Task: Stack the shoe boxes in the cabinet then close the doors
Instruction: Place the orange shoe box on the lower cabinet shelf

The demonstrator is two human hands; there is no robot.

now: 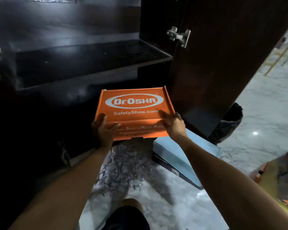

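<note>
Head view: both hands clamped on orange shoe box, left hand at near-left corner, right hand at near-right edge, held before open dark cabinet, below shelf; blue box on floor.

Both forearms are bare from the frame's lower edge up to the wrists; no sleeve shows on either. The left hand and the right hand are bare as well, with no glove, ring or watch to be seen, though the left wrist lies in shadow and is hard to read. At the bottom centre a knee is bare, and just below it sits the dark, nearly black hem of shorts. Whether the shorts carry any pattern cannot be told in the dim light.
</note>
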